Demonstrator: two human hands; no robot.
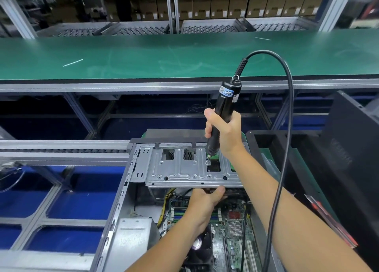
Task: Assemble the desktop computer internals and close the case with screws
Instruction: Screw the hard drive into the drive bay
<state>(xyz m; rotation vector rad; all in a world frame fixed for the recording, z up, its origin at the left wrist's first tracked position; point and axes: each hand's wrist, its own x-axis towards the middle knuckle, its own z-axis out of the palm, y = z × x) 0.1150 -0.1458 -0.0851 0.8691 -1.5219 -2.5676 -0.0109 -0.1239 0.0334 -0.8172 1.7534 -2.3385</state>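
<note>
- Right hand (224, 132) is wrapped round the black electric screwdriver (222, 115), held nearly upright with its bit down on a screw (208, 162) in the drive cage.
- Left hand (205, 198) reaches under the near edge of that cage, thumb up against the edge; its fingers are hidden beneath, so how far they curl I cannot tell.
- Computer case (123, 189) lies open on its side on the near counter, with the green conveyor belt (143, 54) beyond it.
- Motherboard (231, 226) sits in the case floor, well below the cage.
- Drive cage (180, 169), a stamped metal plate with cut-outs, spans the far end of the case.
- Screwdriver's cable (287, 128) loops up and hangs down past the right forearm.
- Likely trouble: if the bit sits off-centre or tilted, it could skip out and strip the screw head, or let the screw fall onto the board below.
- Sagging cable might drag the tool sideways and pull the bit off line.
</note>
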